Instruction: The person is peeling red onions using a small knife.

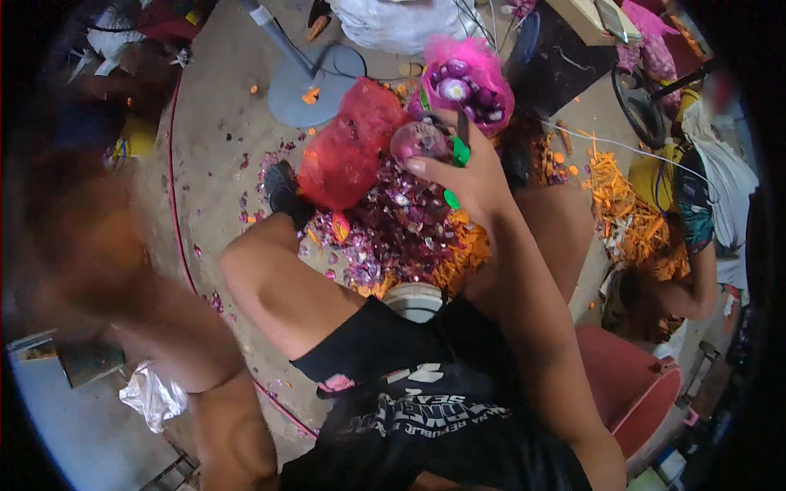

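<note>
In front of my chest, my right hand (471, 168) is closed around a red onion (419, 144), thumb on its near side. A slim dark tool with bright green parts (460, 152) sits in the same hand; its kind is unclear. Just beyond, a pink mesh bag (499, 69) holds several peeled red onions. A red mesh bag (348, 147) lies left of the onion. Below the hand, a heap of purple onion skins (401, 225) spreads between my legs. My left hand (82, 237) is raised at the far left, badly smeared by motion; its fingers cannot be made out.
Orange peelings (622, 204) lie to the right, beside another person's arm (696, 282). A red tub (634, 385) stands by my right elbow. The round grey base of a stand (315, 86) and a white sack (393, 24) are ahead. A red hose (173, 180) crosses the floor.
</note>
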{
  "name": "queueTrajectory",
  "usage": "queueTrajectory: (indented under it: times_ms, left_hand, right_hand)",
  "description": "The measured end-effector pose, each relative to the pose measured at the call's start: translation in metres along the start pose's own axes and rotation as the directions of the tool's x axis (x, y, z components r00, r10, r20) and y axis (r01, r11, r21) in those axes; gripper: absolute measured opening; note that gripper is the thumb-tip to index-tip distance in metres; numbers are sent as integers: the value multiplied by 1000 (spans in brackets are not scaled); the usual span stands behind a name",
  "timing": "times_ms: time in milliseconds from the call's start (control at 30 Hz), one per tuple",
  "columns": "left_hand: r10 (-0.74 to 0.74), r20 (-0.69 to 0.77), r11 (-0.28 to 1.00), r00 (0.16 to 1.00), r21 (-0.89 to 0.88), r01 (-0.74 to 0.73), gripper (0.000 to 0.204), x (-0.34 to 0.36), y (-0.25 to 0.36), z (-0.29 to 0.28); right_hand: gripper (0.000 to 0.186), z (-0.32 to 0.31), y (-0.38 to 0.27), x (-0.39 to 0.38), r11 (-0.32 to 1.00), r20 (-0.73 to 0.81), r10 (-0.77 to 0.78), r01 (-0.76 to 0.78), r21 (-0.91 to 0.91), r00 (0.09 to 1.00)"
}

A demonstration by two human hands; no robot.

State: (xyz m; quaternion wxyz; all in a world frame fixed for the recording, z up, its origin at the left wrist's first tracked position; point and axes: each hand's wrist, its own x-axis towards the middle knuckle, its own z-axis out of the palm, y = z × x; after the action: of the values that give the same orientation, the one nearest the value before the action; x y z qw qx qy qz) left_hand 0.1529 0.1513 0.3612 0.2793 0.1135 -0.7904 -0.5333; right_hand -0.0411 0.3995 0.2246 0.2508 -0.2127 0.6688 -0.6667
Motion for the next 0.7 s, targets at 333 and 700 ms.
queueTrajectory:
  times_ms: [333,700]
  left_hand:
    - [-348,362,791,865,-382,478,82,-12,-136,125]
    - [-287,397,613,872,-623,486,67,-12,-165,127]
  right_hand:
    - [29,18,8,10,989,34,144,-145,33,989]
    - [20,25,39,33,964,-137,262,-267,-13,955]
